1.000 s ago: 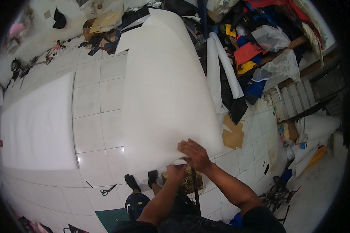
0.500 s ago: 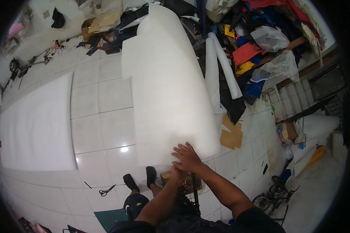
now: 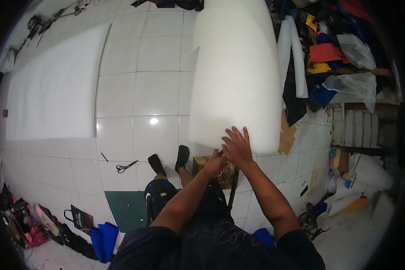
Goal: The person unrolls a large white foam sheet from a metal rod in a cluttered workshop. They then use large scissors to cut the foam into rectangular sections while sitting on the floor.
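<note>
A large roll of white foam sheet [image 3: 236,76] lies lengthwise on the floor before me, its loose edge spread along the left side. On the near end of the roll rests my right hand [image 3: 238,149], fingers spread and pressed lightly on the white surface. Just left of it and lower, my left hand [image 3: 215,164] is closed at the roll's near edge, close to the right wrist. What its fingers hold is too small and dark to make out. Behind my hands, by my feet, stands a box with a brown patterned top [image 3: 202,165].
Flat white sheet [image 3: 54,90] lies at left on the tiles. Scissors [image 3: 127,167] and a thin dark stick [image 3: 104,156] are near my feet, with a green mat [image 3: 126,209] closer in. Narrow white rolls [image 3: 297,58] and heaped coloured scraps [image 3: 326,54] border the big roll's right.
The view has shifted, so the roll appears further up and right. My right hand stays spread on the roll; the left has drawn slightly apart from it and sits at the near edge.
</note>
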`<state>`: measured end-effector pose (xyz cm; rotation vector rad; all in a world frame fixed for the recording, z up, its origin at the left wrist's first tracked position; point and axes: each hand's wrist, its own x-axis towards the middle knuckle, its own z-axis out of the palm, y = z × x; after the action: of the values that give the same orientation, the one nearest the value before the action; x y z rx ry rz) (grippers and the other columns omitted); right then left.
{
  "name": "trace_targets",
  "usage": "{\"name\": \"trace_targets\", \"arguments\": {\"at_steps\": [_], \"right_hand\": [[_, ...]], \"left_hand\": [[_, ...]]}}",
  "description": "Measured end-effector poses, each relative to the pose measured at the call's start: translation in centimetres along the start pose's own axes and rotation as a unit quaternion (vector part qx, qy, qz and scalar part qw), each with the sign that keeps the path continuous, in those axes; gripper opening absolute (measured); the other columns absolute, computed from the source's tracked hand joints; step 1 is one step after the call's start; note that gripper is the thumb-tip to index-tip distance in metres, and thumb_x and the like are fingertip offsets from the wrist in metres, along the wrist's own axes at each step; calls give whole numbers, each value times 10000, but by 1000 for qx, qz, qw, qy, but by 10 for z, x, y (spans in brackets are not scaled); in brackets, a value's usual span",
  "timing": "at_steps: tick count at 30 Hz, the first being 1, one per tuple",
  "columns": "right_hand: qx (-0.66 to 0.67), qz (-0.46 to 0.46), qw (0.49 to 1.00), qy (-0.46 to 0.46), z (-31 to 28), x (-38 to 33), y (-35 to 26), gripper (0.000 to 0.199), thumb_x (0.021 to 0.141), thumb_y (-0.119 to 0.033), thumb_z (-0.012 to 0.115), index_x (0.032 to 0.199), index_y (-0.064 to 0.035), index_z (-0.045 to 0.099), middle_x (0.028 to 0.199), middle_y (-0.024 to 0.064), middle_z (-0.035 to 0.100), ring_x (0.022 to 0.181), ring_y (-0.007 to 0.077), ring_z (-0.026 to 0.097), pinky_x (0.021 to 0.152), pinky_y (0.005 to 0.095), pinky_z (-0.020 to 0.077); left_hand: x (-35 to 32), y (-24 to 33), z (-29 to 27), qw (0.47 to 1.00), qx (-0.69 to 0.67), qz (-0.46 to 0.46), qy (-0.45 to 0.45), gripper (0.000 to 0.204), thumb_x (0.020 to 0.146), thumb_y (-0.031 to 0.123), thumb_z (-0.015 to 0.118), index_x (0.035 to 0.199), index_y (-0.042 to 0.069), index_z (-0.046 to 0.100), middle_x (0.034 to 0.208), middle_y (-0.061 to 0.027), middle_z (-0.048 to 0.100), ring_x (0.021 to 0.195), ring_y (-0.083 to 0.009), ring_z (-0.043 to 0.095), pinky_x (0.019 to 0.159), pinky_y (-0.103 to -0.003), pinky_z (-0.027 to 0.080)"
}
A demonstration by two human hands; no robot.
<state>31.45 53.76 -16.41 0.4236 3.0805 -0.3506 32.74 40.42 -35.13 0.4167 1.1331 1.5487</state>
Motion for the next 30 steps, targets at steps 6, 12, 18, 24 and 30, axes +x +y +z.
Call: {"name": "trace_targets", "arguments": {"at_steps": [6,12,18,24,30], "right_hand": [[-58,6,998,10,9,7,-17,272,830,-202,650,1081,-99,652,1283,106,538,1300,324,421,1127,595,193],[105,8,994,-42,59,7,-95,266,844,-217,628,1078,-90,627,1137,112,591,1145,320,507,948,530,379],[254,54,914,-312,236,-36,-241,318,870,-353,607,974,-54,633,931,173,649,899,351,624,775,471,479],[410,152,767,-469,466,-38,-426,365,878,-373,625,780,-21,635,700,137,638,620,238,612,610,379,485],[539,372,607,-451,687,-10,-568,336,912,-256,515,673,-35,602,589,89,597,460,190,517,453,367,396]], "left_hand": [[-47,92,-22,964,-21,-255,65,556,904,217,630,1393,24,450,1288,-210,556,1103,-259,586,923,-346,477],[-205,84,-161,914,38,-253,314,532,865,284,680,1291,8,523,1156,-175,624,1035,-246,605,853,-346,498],[-436,-17,-245,794,223,-362,435,512,817,318,690,1185,-24,591,1118,-241,603,1029,-359,602,906,-426,473],[-521,-44,-275,712,333,-430,444,604,815,371,691,1205,-48,496,1173,-279,459,1102,-435,500,948,-474,429],[-557,-46,-325,672,282,-513,453,607,798,387,692,1136,-62,460,1188,-267,418,1098,-440,481,918,-492,436]]}}
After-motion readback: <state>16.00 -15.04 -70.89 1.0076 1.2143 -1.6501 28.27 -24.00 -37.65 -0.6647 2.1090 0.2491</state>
